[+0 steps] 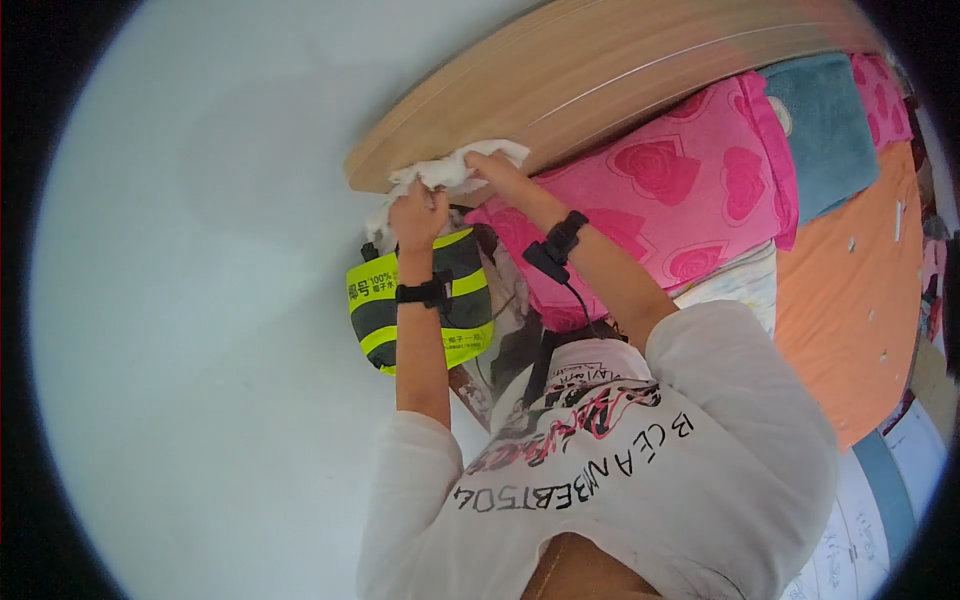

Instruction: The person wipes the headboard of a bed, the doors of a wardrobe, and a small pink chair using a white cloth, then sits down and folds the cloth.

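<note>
A crumpled white cloth point(447, 173) lies bunched against the near left end of the wooden headboard point(400, 140). My left hand point(418, 212) grips its lower left part, with the fingers bent into the folds. On the cloth's right part, my right hand point(486, 166) is closed, its fingertips partly hidden by fabric. Some of the cloth hangs past the headboard's end, beside my left hand. Both forearms wear black straps with small devices. Behind my left forearm is a yellow-green and dark striped bag point(468, 300).
A pink pillow with heart and rose shapes point(650, 170) leans along the headboard, just right of my right arm. Farther right are a teal folded cloth point(822, 130) and an orange sheet point(850, 300). A pale wall point(200, 300) borders the left side.
</note>
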`<state>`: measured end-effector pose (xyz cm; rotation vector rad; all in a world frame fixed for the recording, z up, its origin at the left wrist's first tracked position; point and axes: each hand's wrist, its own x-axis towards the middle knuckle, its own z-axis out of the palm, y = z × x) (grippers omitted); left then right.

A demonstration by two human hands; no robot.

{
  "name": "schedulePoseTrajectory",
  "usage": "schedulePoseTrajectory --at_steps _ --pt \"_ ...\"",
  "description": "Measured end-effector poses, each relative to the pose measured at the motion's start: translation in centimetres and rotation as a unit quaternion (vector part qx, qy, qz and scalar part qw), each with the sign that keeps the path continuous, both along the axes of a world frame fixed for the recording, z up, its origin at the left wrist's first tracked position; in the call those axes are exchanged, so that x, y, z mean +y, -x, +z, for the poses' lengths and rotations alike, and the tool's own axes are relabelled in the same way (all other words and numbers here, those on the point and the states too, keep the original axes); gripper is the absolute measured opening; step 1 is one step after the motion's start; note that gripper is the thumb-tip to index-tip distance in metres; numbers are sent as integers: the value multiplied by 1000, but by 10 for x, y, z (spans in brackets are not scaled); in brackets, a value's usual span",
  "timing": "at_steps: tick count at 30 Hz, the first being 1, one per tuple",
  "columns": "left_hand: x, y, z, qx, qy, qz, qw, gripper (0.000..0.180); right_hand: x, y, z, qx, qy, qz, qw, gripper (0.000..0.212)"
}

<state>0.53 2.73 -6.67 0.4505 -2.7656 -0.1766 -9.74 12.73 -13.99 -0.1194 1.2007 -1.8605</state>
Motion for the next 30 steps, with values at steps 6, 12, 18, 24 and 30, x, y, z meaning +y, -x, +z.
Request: schedulePoseTrajectory --at_steps 6,12,18,24,30 --pt "8 -24 -48 -155 -118 -13 981 32 5 -26 -84 -33 -124 -6 992 40" --pt "58 25 -101 -206 -232 -114 944 38 74 29 -163 90 -274 65 955 42" --pt "31 17 30 -7 -126 -6 992 33 84 60 75 260 -172 110 944 32" --pt "76 100 62 19 -266 -79 961 30 123 106 106 214 -31 -82 973 32" --pt "67 73 -57 -101 -328 -119 932 29 120 85 -33 70 -65 40 995 29"
